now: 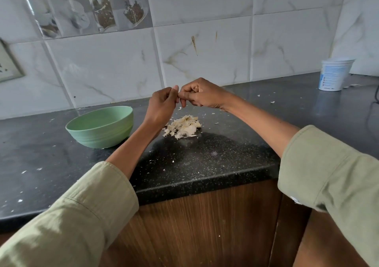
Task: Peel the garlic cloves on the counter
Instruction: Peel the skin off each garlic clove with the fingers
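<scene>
I stand at a dark speckled desk (205, 164) with a wall of white marble tiles behind it. There is only one view, from my head looking down.

My left hand (164, 104) and my right hand (202, 95) are up in the air, above the desk, and their fingertips meet in the middle. The fingers of both are curled in, pinching at something tiny between them. I think it is a garlic clove, but my fingers hide it, so I cannot see it or tell which way it points. Both hands are just as near to it.

Right under my hands, on the desk, lies a pile of peels (183, 127). It looks like dry skins, and I cannot tell if any whole cloves are left in it. To the left of the pile stands a green bowl (100, 130). I cannot see what is inside from here.

Far to the right, by the wall, stands a white tub (334, 74). Small white flakes are scattered over the desk.
</scene>
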